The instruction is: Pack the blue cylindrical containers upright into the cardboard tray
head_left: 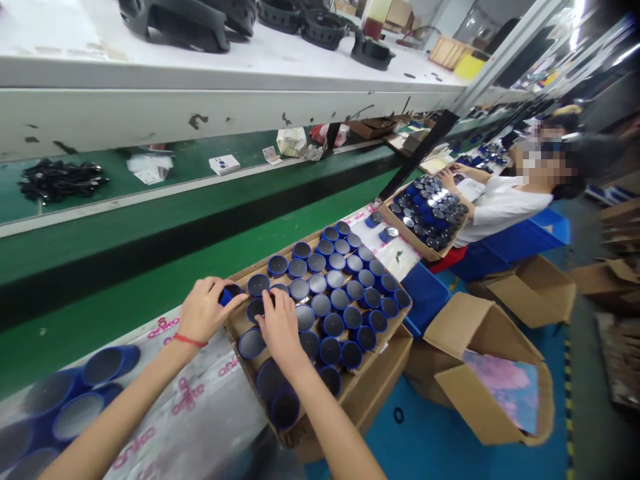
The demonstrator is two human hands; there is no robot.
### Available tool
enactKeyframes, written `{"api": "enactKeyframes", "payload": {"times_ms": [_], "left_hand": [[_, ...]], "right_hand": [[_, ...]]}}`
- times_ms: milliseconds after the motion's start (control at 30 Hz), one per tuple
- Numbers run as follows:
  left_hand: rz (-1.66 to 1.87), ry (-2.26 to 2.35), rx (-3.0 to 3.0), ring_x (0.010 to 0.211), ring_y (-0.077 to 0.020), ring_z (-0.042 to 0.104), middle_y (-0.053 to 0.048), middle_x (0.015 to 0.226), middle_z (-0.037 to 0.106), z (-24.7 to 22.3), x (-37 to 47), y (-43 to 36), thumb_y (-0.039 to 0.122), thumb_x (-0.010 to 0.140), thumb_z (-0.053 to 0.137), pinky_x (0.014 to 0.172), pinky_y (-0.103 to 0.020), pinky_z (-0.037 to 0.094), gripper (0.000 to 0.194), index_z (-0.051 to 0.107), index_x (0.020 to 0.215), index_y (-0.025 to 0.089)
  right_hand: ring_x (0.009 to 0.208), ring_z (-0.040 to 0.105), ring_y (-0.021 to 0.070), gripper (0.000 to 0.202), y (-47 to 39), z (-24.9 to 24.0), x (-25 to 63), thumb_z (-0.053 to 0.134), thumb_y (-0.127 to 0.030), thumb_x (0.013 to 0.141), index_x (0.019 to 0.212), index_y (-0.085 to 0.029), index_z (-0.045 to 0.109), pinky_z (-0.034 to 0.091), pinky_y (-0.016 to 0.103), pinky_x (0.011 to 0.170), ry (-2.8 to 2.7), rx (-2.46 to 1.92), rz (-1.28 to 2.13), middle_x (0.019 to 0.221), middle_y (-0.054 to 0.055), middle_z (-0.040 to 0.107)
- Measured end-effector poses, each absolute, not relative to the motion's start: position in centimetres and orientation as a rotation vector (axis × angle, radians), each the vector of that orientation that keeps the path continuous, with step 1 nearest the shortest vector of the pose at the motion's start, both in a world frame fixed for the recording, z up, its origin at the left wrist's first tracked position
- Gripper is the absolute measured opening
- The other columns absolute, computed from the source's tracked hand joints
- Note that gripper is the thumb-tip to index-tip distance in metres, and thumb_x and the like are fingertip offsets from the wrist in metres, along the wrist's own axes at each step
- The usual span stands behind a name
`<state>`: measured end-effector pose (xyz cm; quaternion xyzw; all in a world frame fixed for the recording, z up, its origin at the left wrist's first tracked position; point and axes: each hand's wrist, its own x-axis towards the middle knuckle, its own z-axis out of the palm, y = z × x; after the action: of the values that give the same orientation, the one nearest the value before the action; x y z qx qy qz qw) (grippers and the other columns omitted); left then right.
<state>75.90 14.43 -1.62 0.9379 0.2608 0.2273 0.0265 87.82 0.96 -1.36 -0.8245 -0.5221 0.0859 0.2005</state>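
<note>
My left hand (203, 310) is curled around one small blue cylinder (227, 294), thumb and fingers pinching it at the near left corner of the cardboard tray (395, 327). The piece is short and round, with a glossy blue wall and a dark, matte face. A thin red string sits on that wrist. My right hand (281, 327) lies palm-down on the packed cylinders (340, 293) just beside it, fingers spread flat over two or three of their tops; it presses rather than grips, and I cannot tell whether anything is caught under the palm.

The tray is shallow brown corrugated board, its edges a little frayed, and it is filled with tight rows of the same blue rounds, some showing a pale grey mesh face, others a dark hollow. The held piece is at the tray's left rim, touching my fingertips, with the right hand's fingers near it.

Under my left forearm is a crinkled clear plastic sheet (200, 407) printed with pink lettering (the word is too bent to read in full). More blue cylinders (75, 400) lie on their sides at the far left, blurred. Beyond runs a green conveyor belt (150, 267). To the right another person (505, 200) in a white top leans over a second tray (425, 220) of shiny-topped rounds, and open cardboard boxes (480, 373) stand on the blue floor.
</note>
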Motion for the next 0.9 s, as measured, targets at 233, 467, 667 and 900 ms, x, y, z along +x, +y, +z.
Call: {"api": "enactKeyframes", "payload": {"times_ms": [233, 467, 667, 900], "left_hand": [[0.564, 0.751, 2.967, 0.102, -0.0313, 0.057, -0.019, 0.111, 0.063, -3.6, 78.5, 13.1, 0.071, 0.085, 0.037, 0.079, -0.041, 0.046, 0.073, 0.061, 0.117, 0.010], [0.653, 1.481, 2.678, 0.127, -0.0370, 0.044, -0.026, 0.138, 0.042, -1.5, 66.1, 10.4, 0.059, 0.092, 0.035, 0.102, -0.051, 0.041, 0.068, 0.041, 0.135, 0.007], [0.486, 2.070, 2.377, 0.131, -0.0610, 0.025, -0.039, 0.146, 0.020, -4.2, 53.2, 4.9, 0.057, 0.085, 0.054, 0.091, -0.079, 0.034, 0.087, 0.024, 0.146, 0.004], [0.451, 1.875, 2.566, 0.141, -0.0540, -0.005, -0.032, 0.153, -0.014, -8.9, 51.5, 2.5, 0.045, 0.085, 0.060, 0.103, -0.076, 0.026, 0.094, 0.000, 0.151, 0.016]], "right_hand": [[0.134, 0.034, 0.0411, 0.057, -0.6, 1.0, 87.5, 0.064, -0.018, 0.086, 0.138, -0.005, 0.043, 0.036, 0.058, 0.108, -1.312, -2.367, 0.163, 0.143, 0.027, 0.037], [0.122, 0.050, 0.0279, 0.036, -2.0, 1.9, 78.6, 0.048, -0.021, 0.092, 0.127, -0.015, 0.052, 0.049, 0.045, 0.101, -1.636, -2.022, 0.304, 0.132, 0.016, 0.052], [0.143, 0.025, 0.0338, 0.068, 4.0, -2.8, 70.9, 0.072, -0.022, 0.077, 0.139, -0.024, 0.043, 0.033, 0.051, 0.113, -2.325, -1.425, 0.301, 0.152, 0.016, 0.031], [0.142, 0.025, 0.0370, 0.083, 12.2, -6.4, 68.5, 0.083, -0.037, 0.069, 0.141, -0.036, 0.041, 0.026, 0.060, 0.110, -2.806, -0.787, 0.007, 0.157, 0.012, 0.026]]}}
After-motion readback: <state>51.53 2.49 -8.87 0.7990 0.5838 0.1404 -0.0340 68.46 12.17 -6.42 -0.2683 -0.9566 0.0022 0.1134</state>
